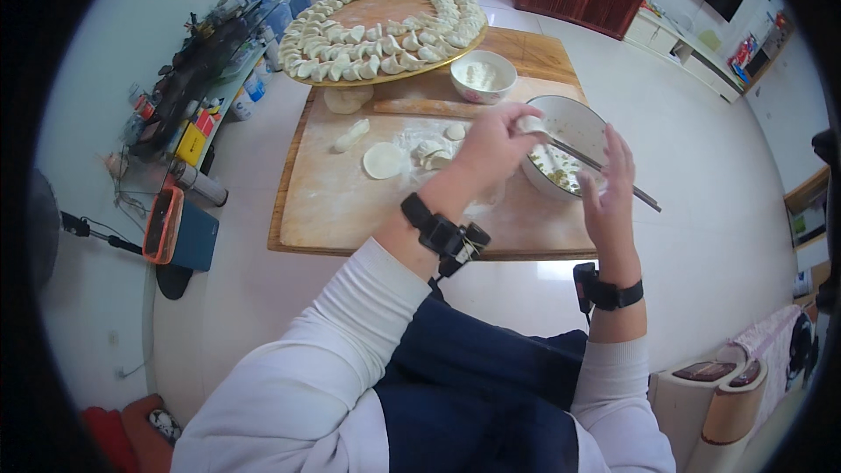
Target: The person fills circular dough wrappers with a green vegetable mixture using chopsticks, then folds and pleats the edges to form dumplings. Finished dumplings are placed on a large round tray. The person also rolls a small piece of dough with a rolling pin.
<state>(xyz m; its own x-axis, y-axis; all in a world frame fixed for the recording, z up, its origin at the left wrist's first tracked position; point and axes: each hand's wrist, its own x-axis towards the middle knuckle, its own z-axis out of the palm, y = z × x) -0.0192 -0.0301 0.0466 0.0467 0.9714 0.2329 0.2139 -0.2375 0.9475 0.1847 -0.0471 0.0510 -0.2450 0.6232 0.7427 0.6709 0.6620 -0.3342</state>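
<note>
My left hand (494,148) pinches a white dough dumpling (531,125) above the rim of a white enamel bowl (558,189). Filling with green bits (562,177) lies inside that bowl. My right hand (609,197) is raised at the bowl's right side, thumb and fingers apart and slightly blurred. Metal chopsticks (578,155) slant across the bowl and pass behind my right hand; they look to be resting, not gripped. Left of the bowl, on a floured board (341,203), are a round wrapper (383,161), a small stack of wrappers (433,154) and a flattened dough piece (454,132).
A round tray of shaped dumplings (381,82) overhangs the board's far side. Near it are a flour bowl (484,79), a rolling pin (427,108), a dough lump (348,100) and a dough strip (351,136). A blue bin (196,236) stands left of the table.
</note>
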